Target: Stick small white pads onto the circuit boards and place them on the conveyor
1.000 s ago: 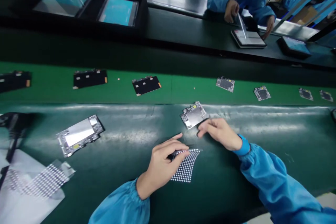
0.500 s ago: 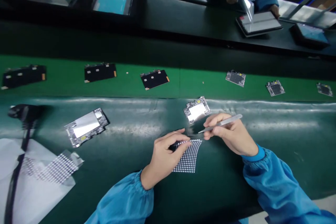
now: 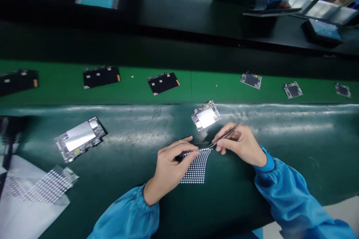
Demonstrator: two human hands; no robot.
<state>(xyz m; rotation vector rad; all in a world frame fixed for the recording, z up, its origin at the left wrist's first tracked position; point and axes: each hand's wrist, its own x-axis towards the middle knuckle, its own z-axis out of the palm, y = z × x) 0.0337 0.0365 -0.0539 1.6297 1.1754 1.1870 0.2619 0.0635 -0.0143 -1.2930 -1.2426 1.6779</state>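
Observation:
My left hand point(image 3: 171, 162) pinches the upper edge of a sheet of small white round stickers point(image 3: 196, 170), bent over near its top. In my right hand point(image 3: 238, 143) is a pair of tweezers point(image 3: 226, 134), its tips at the sheet's upper right edge. Whether the tips grip a sticker is too small to tell. Just beyond my hands lies a circuit board point(image 3: 206, 116) with a bright silver shield. A second circuit board point(image 3: 80, 139), also with a silver plate, rests to the left of my left hand.
On the green strip lie several black-covered boards point(image 3: 163, 83) and several bare boards point(image 3: 251, 80). A white bag point(image 3: 30, 209) with another dotted sticker sheet point(image 3: 53, 186) and a black plug point(image 3: 11, 129) are at left. Across the bench, a co-worker's hand point(image 3: 284, 4) holds a flat panel point(image 3: 272, 12).
The tweezers have turned in my right hand, and their tips have come down left to the sticker sheet's edge. The view has shifted slightly. The co-worker's panel has tilted edge-on.

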